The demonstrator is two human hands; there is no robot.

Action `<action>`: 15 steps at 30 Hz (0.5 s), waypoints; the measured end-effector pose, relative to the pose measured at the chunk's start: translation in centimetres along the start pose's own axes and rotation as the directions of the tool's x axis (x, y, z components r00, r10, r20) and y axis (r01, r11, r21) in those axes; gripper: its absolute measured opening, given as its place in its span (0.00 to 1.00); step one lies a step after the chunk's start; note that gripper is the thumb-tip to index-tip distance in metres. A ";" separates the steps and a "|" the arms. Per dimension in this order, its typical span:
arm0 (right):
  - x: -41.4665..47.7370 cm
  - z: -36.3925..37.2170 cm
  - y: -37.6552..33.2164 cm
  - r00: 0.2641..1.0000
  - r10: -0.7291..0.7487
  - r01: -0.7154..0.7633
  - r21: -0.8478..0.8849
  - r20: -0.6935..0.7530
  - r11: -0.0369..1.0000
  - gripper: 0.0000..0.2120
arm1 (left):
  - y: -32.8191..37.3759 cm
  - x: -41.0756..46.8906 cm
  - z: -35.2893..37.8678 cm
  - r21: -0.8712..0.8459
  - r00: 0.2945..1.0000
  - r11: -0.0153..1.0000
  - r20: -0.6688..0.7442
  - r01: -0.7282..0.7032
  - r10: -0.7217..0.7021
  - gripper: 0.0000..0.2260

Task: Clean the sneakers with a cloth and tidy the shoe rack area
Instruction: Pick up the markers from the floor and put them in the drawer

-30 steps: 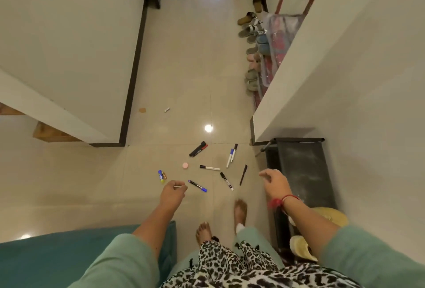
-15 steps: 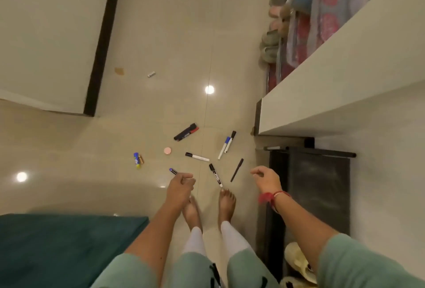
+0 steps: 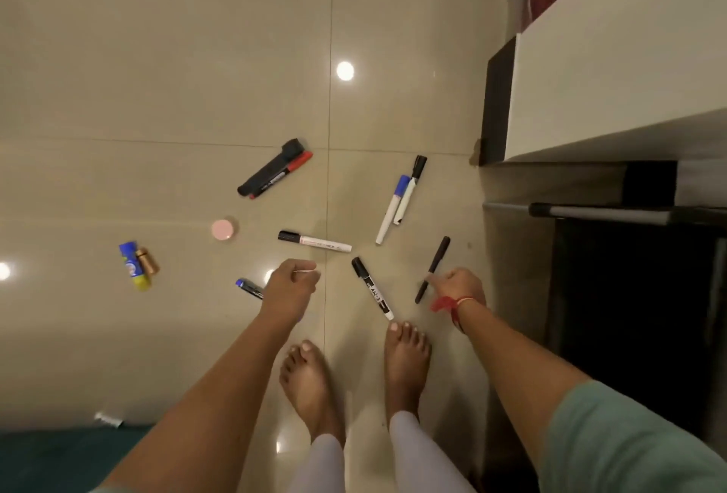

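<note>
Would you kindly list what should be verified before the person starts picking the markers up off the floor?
1. Is the right hand free: ok, loosely curled, holds nothing.
2. Is the left hand free: not ok, it pinches a thin white stick.
3. Are the feet clear: not ok, the black-and-white marker ends at the toes of the right foot.
4. Is the blue-tipped dark marker unobstructed: not ok, the left hand covers part.
5. Does the right hand touch the thin black pen: cannot tell.
</note>
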State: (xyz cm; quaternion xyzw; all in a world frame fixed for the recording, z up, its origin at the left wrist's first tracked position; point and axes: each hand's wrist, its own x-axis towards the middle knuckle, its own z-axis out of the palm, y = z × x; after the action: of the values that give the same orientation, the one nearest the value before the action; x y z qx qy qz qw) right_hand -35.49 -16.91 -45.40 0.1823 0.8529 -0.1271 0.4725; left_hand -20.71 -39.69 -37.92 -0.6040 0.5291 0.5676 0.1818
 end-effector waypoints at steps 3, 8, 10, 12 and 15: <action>2.8 3.2 1.4 0.998 0.065 -0.065 -0.011 -0.006 0.998 0.25 | -2.3 2.7 0.9 0.006 1.000 1.000 -0.010 0.008 -0.008 0.06; 2.4 4.4 1.4 0.988 0.080 -0.060 0.144 -0.133 0.988 0.12 | -4.1 3.5 2.1 -0.019 1.000 1.000 -0.008 0.005 -0.005 0.07; 1.0 3.7 1.3 0.981 0.068 -0.029 0.213 -0.180 0.977 0.14 | -3.9 2.6 2.4 -0.061 0.999 0.998 -0.032 0.004 -0.006 0.07; -1.6 2.6 0.6 0.979 -0.005 0.066 0.293 -0.204 0.954 0.11 | -2.9 1.3 2.6 -0.099 0.999 0.995 -0.053 -0.010 0.004 0.06; -7.5 1.6 -1.6 0.949 -0.291 0.314 0.288 -0.121 0.905 0.05 | -0.6 -0.7 2.7 -0.097 0.997 0.993 -0.063 -0.060 0.054 0.07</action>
State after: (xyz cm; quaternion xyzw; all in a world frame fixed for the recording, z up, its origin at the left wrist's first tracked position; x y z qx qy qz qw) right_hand -31.34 -20.39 -39.79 0.1230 0.8582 -0.3213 0.3810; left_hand -21.39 -36.91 -38.31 -0.6137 0.5227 0.5795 0.1194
